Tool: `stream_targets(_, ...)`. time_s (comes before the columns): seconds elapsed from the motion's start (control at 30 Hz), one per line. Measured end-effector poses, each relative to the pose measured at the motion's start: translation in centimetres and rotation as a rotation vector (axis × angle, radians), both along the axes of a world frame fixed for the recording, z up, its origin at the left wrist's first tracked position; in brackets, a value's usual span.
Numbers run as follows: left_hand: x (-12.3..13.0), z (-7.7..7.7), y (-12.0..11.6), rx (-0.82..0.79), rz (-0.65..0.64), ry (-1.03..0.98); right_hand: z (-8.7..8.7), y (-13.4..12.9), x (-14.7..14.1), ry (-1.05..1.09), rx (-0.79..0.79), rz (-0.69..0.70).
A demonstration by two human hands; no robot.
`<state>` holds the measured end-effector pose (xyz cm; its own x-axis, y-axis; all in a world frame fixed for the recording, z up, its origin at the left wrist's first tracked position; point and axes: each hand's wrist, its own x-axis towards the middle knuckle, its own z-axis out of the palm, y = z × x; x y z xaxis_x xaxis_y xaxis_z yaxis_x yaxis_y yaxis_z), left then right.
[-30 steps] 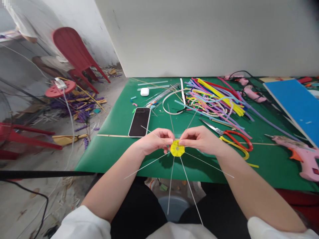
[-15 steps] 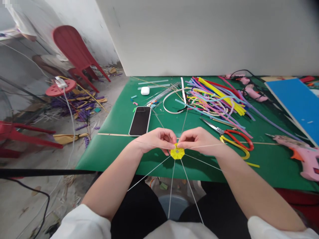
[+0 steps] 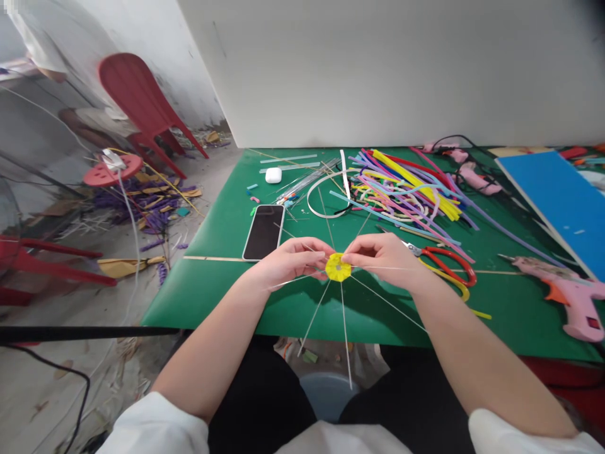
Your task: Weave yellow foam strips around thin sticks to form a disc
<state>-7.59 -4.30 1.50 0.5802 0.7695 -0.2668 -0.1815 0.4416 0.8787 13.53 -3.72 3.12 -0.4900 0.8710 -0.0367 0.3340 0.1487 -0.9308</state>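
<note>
Between my hands, above the table's front part, is a small yellow disc point(image 3: 338, 267) that looks wound from pipe cleaner, with thin pale wire spokes radiating from it. My left hand point(image 3: 302, 261) is closed at the disc's left edge, thumb in front and fingers curled behind. At its upper right edge, my right hand point(image 3: 378, 257) pinches the disc between thumb and fingers. Some spokes pass across both hands, and others stretch down past the table edge. Scissors point(image 3: 447, 265) with red and yellow handles lie beside my right hand, partly covered by it.
Behind my hands are a phone point(image 3: 265, 232), a white earbud case point(image 3: 273, 175), a white hoop point(image 3: 309, 198) and a heap of coloured pipe cleaners point(image 3: 406, 183). A pink glue gun point(image 3: 567, 287) and a blue board point(image 3: 558, 208) lie right. A person sits beyond the red chair point(image 3: 137, 94).
The yellow disc has risen slightly and its spokes have turned to new angles. My left fingers have shifted from its top to its left edge. The right hand still pinches it.
</note>
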Motion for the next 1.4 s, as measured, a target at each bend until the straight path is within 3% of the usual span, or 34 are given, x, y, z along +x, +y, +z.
stream_targets(0.17,-0.1,-0.3,0.0,-0.039,-0.028,-0.044,-0.2,0.1,-0.2,0.036,0.037,-0.073)
stream_targets(0.33,0.1,-0.9,0.1,-0.07,-0.1,-0.264,0.0,0.2,-0.4,0.096,0.044,-0.163)
stream_targets(0.53,0.7,-0.6,-0.3,-0.082,-0.061,-0.41,0.5,0.2,-0.4,0.122,0.078,-0.313)
stream_targets(0.63,1.4,-0.5,-0.7,0.002,0.011,-0.34,0.4,0.1,-0.7,0.115,0.104,-0.305)
stream_targets(0.8,2.9,-0.4,-1.3,0.087,0.302,-0.068,-0.2,-0.2,-1.3,0.074,0.133,-0.235)
stream_targets(0.9,3.1,-0.3,-1.3,0.101,0.378,0.018,-0.6,-0.3,-1.5,0.062,0.114,-0.221)
stream_targets(1.2,2.2,0.1,-1.1,0.163,0.29,0.172,-0.6,-0.3,-1.1,0.013,0.105,-0.15)
stream_targets(1.4,1.9,0.4,-1.0,0.156,0.259,0.201,-0.7,-0.1,-1.1,-0.027,0.349,-0.015)
